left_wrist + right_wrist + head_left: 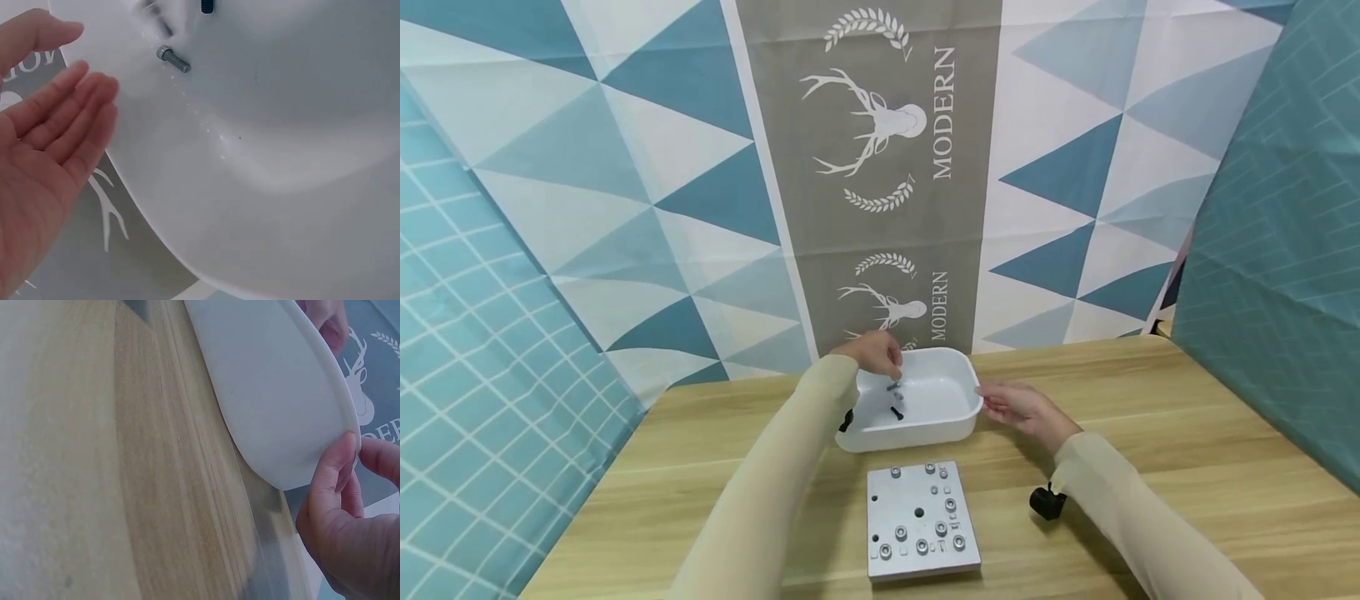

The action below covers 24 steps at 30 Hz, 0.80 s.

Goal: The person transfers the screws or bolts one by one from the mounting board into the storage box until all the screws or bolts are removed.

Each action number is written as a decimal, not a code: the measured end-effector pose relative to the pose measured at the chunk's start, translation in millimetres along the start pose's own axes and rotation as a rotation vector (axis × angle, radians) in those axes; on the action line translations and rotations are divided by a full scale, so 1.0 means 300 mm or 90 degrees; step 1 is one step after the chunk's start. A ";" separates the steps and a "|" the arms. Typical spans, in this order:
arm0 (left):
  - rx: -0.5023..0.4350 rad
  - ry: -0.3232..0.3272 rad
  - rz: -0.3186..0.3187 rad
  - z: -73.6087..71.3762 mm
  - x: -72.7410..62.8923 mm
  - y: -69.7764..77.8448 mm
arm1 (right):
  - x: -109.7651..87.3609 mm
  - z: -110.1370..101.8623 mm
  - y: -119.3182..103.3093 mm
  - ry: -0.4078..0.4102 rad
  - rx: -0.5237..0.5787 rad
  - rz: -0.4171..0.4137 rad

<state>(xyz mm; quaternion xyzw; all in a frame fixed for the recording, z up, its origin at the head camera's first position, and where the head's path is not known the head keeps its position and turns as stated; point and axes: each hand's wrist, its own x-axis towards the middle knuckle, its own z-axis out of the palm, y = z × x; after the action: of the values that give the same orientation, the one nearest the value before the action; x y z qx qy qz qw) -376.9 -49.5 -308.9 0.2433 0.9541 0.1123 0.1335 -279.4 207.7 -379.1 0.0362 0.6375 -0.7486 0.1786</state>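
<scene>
A white tray [925, 432] stands at the far side of the table, tilted slightly. My left hand [876, 352] hovers over its left part; in the left wrist view the palm [37, 181] shows, thumb apart from loosely bent fingers, with nothing between them. Beneath and beside those fingers lie a silver socket-head screw [175, 59] and a blurred silver screw [156, 17]. A black screw [897, 413] lies nearer the tray's front. At the right end, my right hand [1022, 408] pinches the rim between thumb [334, 465] and fingers.
In front of the tray, a metal plate [895, 500] lies on the wooden table [700, 467], with several socket-head screws in it and some bare holes. A black device [1047, 502] hangs at my right wrist. Patterned cloth [1060, 275] stands behind the table.
</scene>
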 end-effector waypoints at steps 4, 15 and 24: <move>0.031 -0.015 -0.004 -0.008 -0.009 0.025 | 0.001 0.001 -0.003 0.005 0.018 0.000; 0.063 -0.013 0.119 -0.011 -0.073 0.075 | 0.014 -0.009 -0.002 -0.006 0.003 0.009; 0.041 0.033 0.208 -0.005 -0.191 0.101 | 0.019 -0.019 -0.004 -0.018 0.003 0.009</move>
<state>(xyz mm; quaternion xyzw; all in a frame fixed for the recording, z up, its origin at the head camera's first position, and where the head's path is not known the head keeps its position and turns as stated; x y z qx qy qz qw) -315.7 -51.9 -287.6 0.3967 0.9079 0.1082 0.0812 -286.1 212.1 -380.6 0.0304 0.6331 -0.7491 0.1928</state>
